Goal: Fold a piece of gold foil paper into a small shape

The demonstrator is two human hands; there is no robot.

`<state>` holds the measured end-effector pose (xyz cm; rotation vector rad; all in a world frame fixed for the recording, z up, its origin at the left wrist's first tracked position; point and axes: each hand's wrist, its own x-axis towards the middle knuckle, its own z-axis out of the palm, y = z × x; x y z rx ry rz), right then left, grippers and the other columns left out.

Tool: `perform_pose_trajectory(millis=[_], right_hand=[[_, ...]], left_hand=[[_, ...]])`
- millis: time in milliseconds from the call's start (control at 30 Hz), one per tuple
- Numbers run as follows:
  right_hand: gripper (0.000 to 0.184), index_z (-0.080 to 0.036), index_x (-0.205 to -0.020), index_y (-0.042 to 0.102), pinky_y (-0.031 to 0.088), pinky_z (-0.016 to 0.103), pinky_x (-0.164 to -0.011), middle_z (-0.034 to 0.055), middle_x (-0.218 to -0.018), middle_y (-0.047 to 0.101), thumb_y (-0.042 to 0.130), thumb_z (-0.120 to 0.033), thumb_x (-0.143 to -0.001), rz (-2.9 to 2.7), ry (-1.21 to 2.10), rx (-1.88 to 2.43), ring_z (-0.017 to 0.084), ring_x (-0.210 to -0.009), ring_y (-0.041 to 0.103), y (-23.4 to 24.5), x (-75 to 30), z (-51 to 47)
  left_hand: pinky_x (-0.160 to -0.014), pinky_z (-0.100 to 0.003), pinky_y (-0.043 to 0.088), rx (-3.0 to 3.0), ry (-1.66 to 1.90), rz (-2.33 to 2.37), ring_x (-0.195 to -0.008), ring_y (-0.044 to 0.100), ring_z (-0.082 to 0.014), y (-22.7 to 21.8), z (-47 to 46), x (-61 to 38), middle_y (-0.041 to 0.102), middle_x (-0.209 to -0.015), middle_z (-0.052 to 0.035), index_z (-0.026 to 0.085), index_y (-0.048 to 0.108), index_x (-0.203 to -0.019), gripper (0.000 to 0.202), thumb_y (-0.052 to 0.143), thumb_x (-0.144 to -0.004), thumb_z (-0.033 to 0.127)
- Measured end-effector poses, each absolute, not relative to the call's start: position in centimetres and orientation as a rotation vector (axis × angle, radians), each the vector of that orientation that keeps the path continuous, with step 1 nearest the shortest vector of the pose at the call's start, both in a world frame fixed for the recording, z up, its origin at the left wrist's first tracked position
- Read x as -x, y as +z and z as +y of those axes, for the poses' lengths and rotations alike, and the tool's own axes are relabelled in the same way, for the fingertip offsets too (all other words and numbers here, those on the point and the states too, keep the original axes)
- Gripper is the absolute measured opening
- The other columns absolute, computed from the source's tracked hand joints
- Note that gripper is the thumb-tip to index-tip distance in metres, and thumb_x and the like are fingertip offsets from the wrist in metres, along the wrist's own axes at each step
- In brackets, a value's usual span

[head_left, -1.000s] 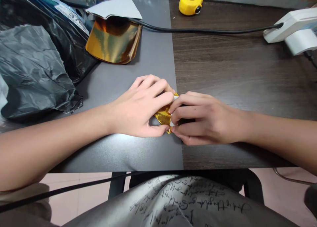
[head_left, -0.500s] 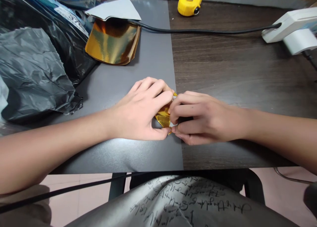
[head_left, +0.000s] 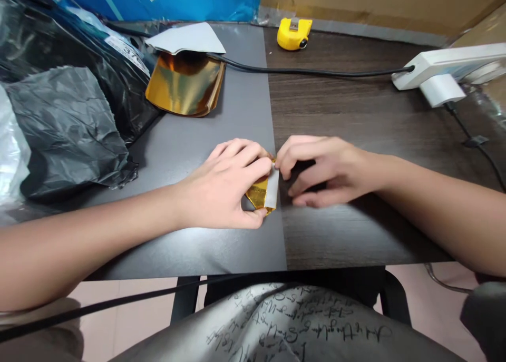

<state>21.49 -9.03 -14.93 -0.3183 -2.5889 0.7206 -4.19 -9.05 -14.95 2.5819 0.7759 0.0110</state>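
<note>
A small folded piece of gold foil paper (head_left: 259, 192) lies on the desk, a white strip of its reverse side showing along the right edge. My left hand (head_left: 233, 185) holds it down, thumb at the near corner and fingers over the far part, which hides much of it. Just to the right is my right hand (head_left: 324, 169), fingers curled and apart. Its index fingertip is at the paper's far right corner; whether it touches is hard to tell. The thumb is clear of the paper.
A stack of gold foil sheets (head_left: 185, 85) with a white sheet (head_left: 190, 38) folded back lies behind. Black plastic bags (head_left: 67, 125) fill the left. A yellow tape measure (head_left: 293, 34), a black cable (head_left: 324, 73) and a white power strip (head_left: 454, 61) are at the back, before boxes.
My right hand has drawn back to the right from the paper and its fingers have spread, uncovering the white strip. My left hand stays on the paper. The view has tilted up slightly.
</note>
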Motion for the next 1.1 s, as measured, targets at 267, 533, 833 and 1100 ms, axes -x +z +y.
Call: perform_pose_trajectory(millis=[267, 533, 833, 1100], right_hand=[[0.02, -0.017, -0.111, 0.076, 0.052, 0.036, -0.099, 0.0093, -0.12, 0.067, 0.068, -0.029, -0.097, -2.685, 0.552, 0.53, 0.02, -0.114, 0.058, -14.5, -23.0, -8.3], [0.019, -0.016, -0.11, 0.076, 0.052, 0.043, -0.096, 0.0113, -0.127, 0.064, 0.064, -0.026, -0.099, -2.737, 0.347, 0.643, 0.026, -0.119, 0.057, -15.0, -23.1, -11.8], [0.028, -0.008, -0.119, 0.067, 0.051, 0.046, -0.099, 0.0105, -0.129, 0.067, 0.058, -0.025, -0.099, -2.689, 0.195, 0.808, 0.029, -0.123, 0.058, -15.2, -22.7, -16.4], [0.038, 0.0, -0.119, 0.068, 0.05, 0.046, -0.099, 0.0163, -0.124, 0.067, 0.062, -0.031, -0.097, -2.569, 0.101, 0.988, 0.03, -0.116, 0.06, -15.3, -21.3, -20.4]], left_hand=[[-0.129, -0.06, 0.028, -2.556, -0.208, 0.447, -0.152, 0.024, -0.0306, -13.7, -7.0, 5.3, 0.03, -0.16, -0.0053, 0.036, 0.053, -0.139, 0.062, 0.064, -0.079, 0.042], [-0.125, -0.054, 0.031, -2.556, -0.203, 0.463, -0.144, 0.031, -0.0264, -13.5, -6.0, 5.8, 0.034, -0.153, -0.0035, 0.048, 0.046, -0.145, 0.068, 0.066, -0.081, 0.04], [-0.079, -0.026, 0.021, -2.918, -0.129, 0.332, -0.089, 0.04, -0.0099, -11.3, -8.0, 5.9, 0.062, -0.094, 0.0017, 0.024, 0.065, -0.092, 0.02, 0.052, -0.097, 0.037], [-0.087, -0.024, 0.031, -3.14, 0.275, 0.209, -0.106, 0.055, -0.0068, -12.5, -10.1, 7.7, 0.069, -0.105, 0.0054, 0.026, 0.071, -0.102, 0.015, 0.058, -0.094, 0.028]])
